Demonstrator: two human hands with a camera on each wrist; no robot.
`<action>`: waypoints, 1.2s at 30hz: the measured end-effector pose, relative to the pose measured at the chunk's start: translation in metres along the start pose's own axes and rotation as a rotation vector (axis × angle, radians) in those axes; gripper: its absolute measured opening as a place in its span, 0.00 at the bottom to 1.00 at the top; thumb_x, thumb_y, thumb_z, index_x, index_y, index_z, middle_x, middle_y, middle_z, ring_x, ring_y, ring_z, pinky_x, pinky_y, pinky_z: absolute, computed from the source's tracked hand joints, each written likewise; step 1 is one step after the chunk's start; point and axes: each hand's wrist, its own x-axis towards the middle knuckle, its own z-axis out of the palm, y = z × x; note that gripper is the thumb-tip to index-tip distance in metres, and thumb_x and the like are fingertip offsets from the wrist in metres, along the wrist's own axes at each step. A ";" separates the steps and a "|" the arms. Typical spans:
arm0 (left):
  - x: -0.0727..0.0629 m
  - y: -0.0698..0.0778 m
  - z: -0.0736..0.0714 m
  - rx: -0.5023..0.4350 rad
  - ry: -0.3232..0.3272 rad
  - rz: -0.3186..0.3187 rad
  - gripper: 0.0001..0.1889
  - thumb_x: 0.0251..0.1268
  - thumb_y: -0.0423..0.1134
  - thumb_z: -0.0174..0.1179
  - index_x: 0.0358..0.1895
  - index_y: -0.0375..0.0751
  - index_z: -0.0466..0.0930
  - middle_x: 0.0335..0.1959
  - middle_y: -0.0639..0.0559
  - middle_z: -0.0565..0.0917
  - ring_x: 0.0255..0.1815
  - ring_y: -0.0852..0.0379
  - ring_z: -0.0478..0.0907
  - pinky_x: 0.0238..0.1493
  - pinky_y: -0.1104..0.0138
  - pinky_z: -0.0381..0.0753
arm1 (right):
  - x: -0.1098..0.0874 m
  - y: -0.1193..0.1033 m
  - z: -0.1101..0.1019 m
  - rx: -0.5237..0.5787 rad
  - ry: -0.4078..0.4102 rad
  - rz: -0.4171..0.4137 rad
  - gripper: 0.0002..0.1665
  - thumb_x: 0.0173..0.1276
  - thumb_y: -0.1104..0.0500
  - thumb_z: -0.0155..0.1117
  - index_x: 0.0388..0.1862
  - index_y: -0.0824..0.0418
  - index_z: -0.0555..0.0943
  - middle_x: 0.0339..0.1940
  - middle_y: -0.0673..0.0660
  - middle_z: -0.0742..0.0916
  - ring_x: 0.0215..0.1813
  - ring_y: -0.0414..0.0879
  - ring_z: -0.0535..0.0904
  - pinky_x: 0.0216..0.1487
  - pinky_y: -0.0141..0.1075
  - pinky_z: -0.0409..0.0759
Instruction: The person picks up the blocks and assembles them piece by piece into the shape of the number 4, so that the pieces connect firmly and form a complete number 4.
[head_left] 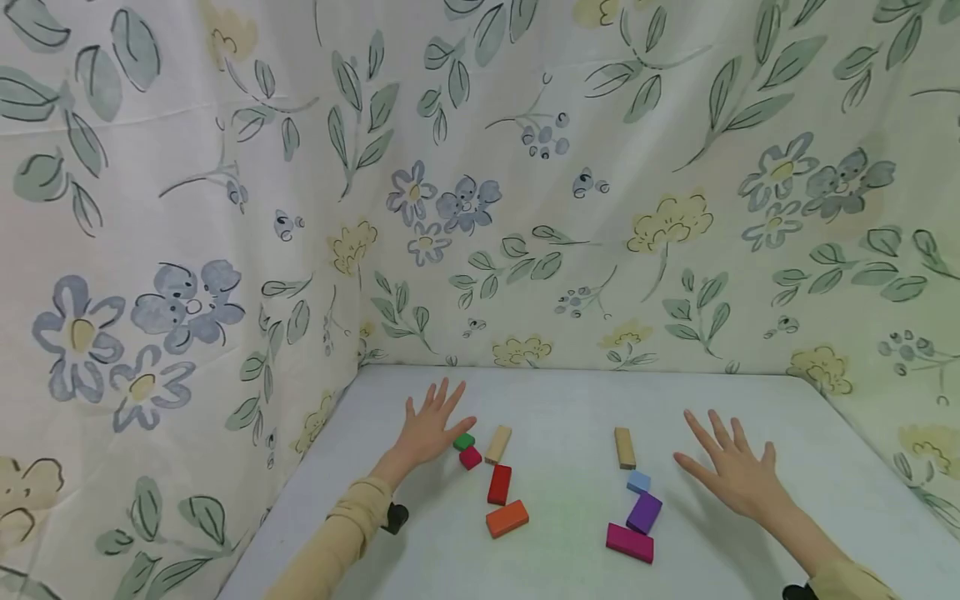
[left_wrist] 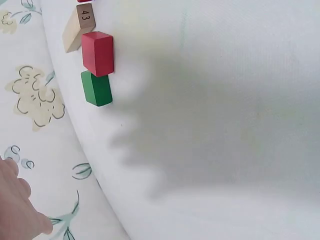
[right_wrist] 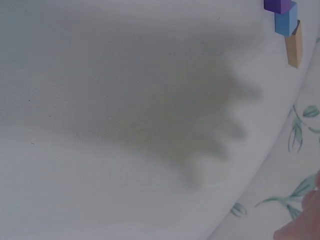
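Observation:
My left hand [head_left: 429,431] hovers with spread fingers over the table, left of a green block [head_left: 464,442] and a red cube-like block [head_left: 470,457]. Close by are a plain wooden block [head_left: 498,445], a red block [head_left: 499,484] and an orange block [head_left: 507,518]. On the other side, my right hand [head_left: 738,475] is also held up with fingers spread, holding nothing. To its left lie a wooden block [head_left: 625,448], a light blue block [head_left: 638,482], a purple block [head_left: 644,512] and a magenta block [head_left: 630,543]. In the left wrist view, the wooden block [left_wrist: 86,17] bears the number 43.
A white table [head_left: 562,400] carries the two groups of blocks, with a gap between them. Floral cloth [head_left: 525,292] hangs behind it and along both sides. Each hand casts a soft shadow on the tabletop.

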 end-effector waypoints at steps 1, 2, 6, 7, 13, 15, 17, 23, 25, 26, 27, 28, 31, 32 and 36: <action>0.000 0.000 0.000 -0.005 -0.002 0.003 0.40 0.65 0.69 0.41 0.76 0.60 0.44 0.78 0.45 0.46 0.78 0.40 0.41 0.67 0.32 0.35 | -0.001 0.000 0.000 -0.002 0.005 -0.008 0.48 0.67 0.32 0.48 0.78 0.44 0.40 0.75 0.73 0.53 0.71 0.78 0.42 0.52 0.81 0.32; -0.001 0.001 0.000 -0.006 -0.007 0.000 0.40 0.65 0.69 0.41 0.76 0.60 0.43 0.78 0.46 0.46 0.78 0.41 0.41 0.68 0.33 0.35 | -0.001 0.001 -0.001 -0.005 0.009 -0.012 0.47 0.68 0.32 0.48 0.78 0.44 0.41 0.75 0.73 0.53 0.71 0.78 0.42 0.52 0.81 0.33; -0.002 0.002 0.001 -0.033 -0.013 0.015 0.39 0.66 0.67 0.42 0.76 0.58 0.46 0.78 0.46 0.47 0.77 0.41 0.43 0.69 0.35 0.37 | -0.003 0.002 -0.002 0.003 0.012 -0.025 0.47 0.68 0.33 0.47 0.78 0.45 0.41 0.75 0.72 0.54 0.71 0.78 0.44 0.53 0.80 0.35; -0.002 0.003 0.001 -0.043 -0.017 0.023 0.39 0.66 0.66 0.43 0.76 0.57 0.46 0.77 0.46 0.48 0.78 0.41 0.43 0.69 0.35 0.37 | -0.003 0.002 -0.002 0.012 0.010 -0.032 0.47 0.68 0.33 0.47 0.78 0.45 0.42 0.75 0.72 0.54 0.71 0.78 0.44 0.54 0.80 0.35; -0.003 0.010 0.001 -0.144 -0.071 0.089 0.38 0.67 0.65 0.43 0.76 0.56 0.47 0.78 0.48 0.46 0.78 0.44 0.41 0.71 0.38 0.39 | 0.000 -0.005 -0.001 0.108 -0.015 -0.118 0.45 0.68 0.38 0.53 0.78 0.48 0.47 0.74 0.72 0.57 0.72 0.75 0.48 0.61 0.74 0.41; -0.004 0.012 0.000 -0.199 -0.096 0.118 0.37 0.68 0.64 0.44 0.76 0.56 0.47 0.78 0.50 0.46 0.79 0.46 0.40 0.72 0.40 0.39 | 0.001 -0.008 -0.002 0.144 -0.019 -0.166 0.44 0.67 0.40 0.56 0.77 0.50 0.52 0.74 0.71 0.60 0.72 0.74 0.51 0.63 0.72 0.45; -0.005 0.015 -0.001 -0.244 -0.126 0.150 0.36 0.68 0.63 0.44 0.76 0.56 0.48 0.78 0.50 0.46 0.79 0.47 0.40 0.73 0.42 0.38 | 0.000 -0.012 -0.003 0.169 -0.022 -0.209 0.43 0.66 0.41 0.58 0.75 0.52 0.56 0.73 0.69 0.63 0.71 0.73 0.54 0.63 0.70 0.51; -0.009 0.023 -0.002 -0.302 -0.210 0.206 0.35 0.69 0.62 0.44 0.75 0.57 0.48 0.78 0.53 0.47 0.79 0.48 0.41 0.75 0.46 0.39 | -0.002 -0.022 -0.002 0.114 -0.001 -0.303 0.38 0.65 0.42 0.61 0.70 0.54 0.66 0.69 0.62 0.72 0.68 0.67 0.65 0.57 0.63 0.69; -0.010 0.027 -0.002 -0.306 -0.227 0.223 0.34 0.70 0.60 0.45 0.75 0.57 0.49 0.78 0.53 0.48 0.78 0.48 0.43 0.75 0.47 0.42 | -0.002 -0.024 0.000 0.091 0.020 -0.342 0.37 0.63 0.44 0.64 0.69 0.54 0.69 0.67 0.60 0.75 0.66 0.63 0.68 0.55 0.58 0.74; -0.010 0.028 -0.002 -0.302 -0.232 0.234 0.34 0.70 0.59 0.46 0.75 0.57 0.50 0.78 0.53 0.49 0.78 0.48 0.43 0.75 0.48 0.43 | -0.002 -0.025 0.000 0.079 0.031 -0.364 0.36 0.62 0.46 0.65 0.68 0.54 0.70 0.66 0.59 0.76 0.65 0.62 0.70 0.54 0.56 0.76; -0.010 0.030 -0.002 -0.297 -0.234 0.245 0.33 0.70 0.58 0.46 0.75 0.56 0.51 0.77 0.53 0.50 0.78 0.49 0.44 0.75 0.48 0.44 | -0.001 -0.026 0.000 0.071 0.046 -0.389 0.35 0.61 0.47 0.67 0.67 0.55 0.71 0.65 0.58 0.77 0.64 0.60 0.72 0.53 0.53 0.77; -0.010 0.031 -0.001 -0.293 -0.237 0.256 0.33 0.70 0.58 0.46 0.75 0.56 0.51 0.77 0.53 0.51 0.78 0.49 0.45 0.75 0.48 0.46 | -0.001 -0.027 0.001 0.065 0.057 -0.414 0.35 0.60 0.49 0.68 0.66 0.55 0.73 0.64 0.58 0.78 0.63 0.59 0.73 0.52 0.51 0.78; -0.011 0.035 0.000 -0.289 -0.246 0.287 0.31 0.71 0.56 0.48 0.74 0.56 0.54 0.77 0.55 0.53 0.78 0.51 0.47 0.74 0.49 0.49 | 0.000 -0.030 0.000 0.059 0.073 -0.491 0.32 0.58 0.53 0.70 0.63 0.54 0.76 0.61 0.57 0.81 0.59 0.56 0.77 0.50 0.47 0.80; -0.011 0.036 0.001 -0.288 -0.253 0.290 0.31 0.70 0.56 0.48 0.74 0.57 0.54 0.76 0.56 0.54 0.78 0.52 0.48 0.74 0.50 0.50 | 0.000 -0.031 0.000 0.064 0.070 -0.516 0.31 0.57 0.54 0.71 0.62 0.55 0.76 0.60 0.58 0.82 0.58 0.56 0.78 0.49 0.45 0.81; -0.013 0.040 0.002 -0.308 -0.286 0.311 0.30 0.69 0.57 0.49 0.73 0.62 0.57 0.76 0.58 0.55 0.77 0.55 0.51 0.72 0.50 0.55 | -0.001 -0.035 -0.002 0.096 0.018 -0.577 0.28 0.59 0.53 0.69 0.60 0.55 0.78 0.58 0.59 0.83 0.56 0.55 0.80 0.48 0.40 0.82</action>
